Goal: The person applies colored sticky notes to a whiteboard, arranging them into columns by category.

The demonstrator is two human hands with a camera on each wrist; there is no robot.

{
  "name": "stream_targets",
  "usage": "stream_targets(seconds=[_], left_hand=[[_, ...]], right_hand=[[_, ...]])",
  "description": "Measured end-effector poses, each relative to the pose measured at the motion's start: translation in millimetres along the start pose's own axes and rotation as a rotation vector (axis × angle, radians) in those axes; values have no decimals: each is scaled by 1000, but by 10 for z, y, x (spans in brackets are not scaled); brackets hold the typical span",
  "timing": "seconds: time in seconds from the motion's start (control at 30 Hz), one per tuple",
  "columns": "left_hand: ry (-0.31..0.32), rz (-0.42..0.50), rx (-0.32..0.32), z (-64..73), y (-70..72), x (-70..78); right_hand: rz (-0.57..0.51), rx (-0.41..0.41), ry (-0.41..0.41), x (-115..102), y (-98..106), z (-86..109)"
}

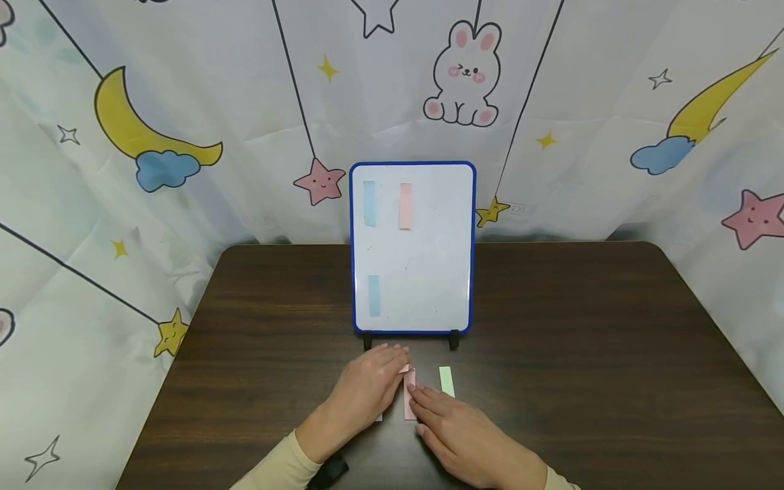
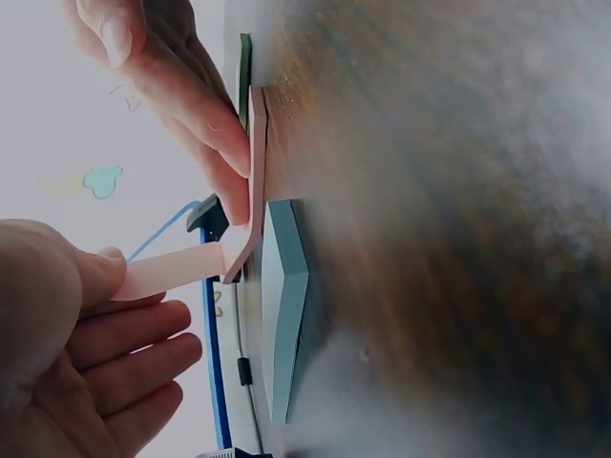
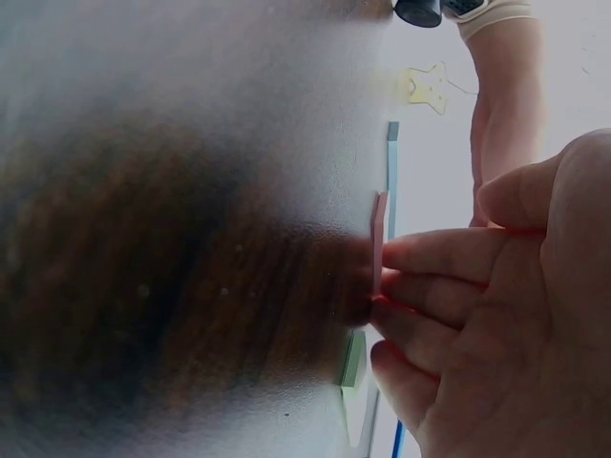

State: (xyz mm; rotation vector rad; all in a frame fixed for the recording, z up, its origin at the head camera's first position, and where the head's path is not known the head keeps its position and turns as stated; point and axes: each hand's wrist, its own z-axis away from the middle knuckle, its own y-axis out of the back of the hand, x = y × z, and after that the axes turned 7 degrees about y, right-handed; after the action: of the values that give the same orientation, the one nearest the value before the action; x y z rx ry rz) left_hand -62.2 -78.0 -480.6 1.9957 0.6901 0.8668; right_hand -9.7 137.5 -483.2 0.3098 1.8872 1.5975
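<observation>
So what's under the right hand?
The right hand touches a pink pad. In the head view, it covers the near end of a green pad; anything else beneath the palm is hidden.

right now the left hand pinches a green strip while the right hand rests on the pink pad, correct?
Not green: the left wrist view shows the left hand pinching a pink strip, while the right hand rests on the pink pad.
</observation>
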Motion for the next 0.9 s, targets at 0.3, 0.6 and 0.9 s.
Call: stream_targets(seconds=[0.3,0.6,0.9], left_hand=[[19,-37,32,-4,21,-4],[10,-47,60,-4,17,-1],[-12,-59,79,-28,42,-9]], right_hand=[[3,-1,-12,-7,0,-1],[4,4,-3,-6,-4,14],[-18,-35,-12,4,4,3]])
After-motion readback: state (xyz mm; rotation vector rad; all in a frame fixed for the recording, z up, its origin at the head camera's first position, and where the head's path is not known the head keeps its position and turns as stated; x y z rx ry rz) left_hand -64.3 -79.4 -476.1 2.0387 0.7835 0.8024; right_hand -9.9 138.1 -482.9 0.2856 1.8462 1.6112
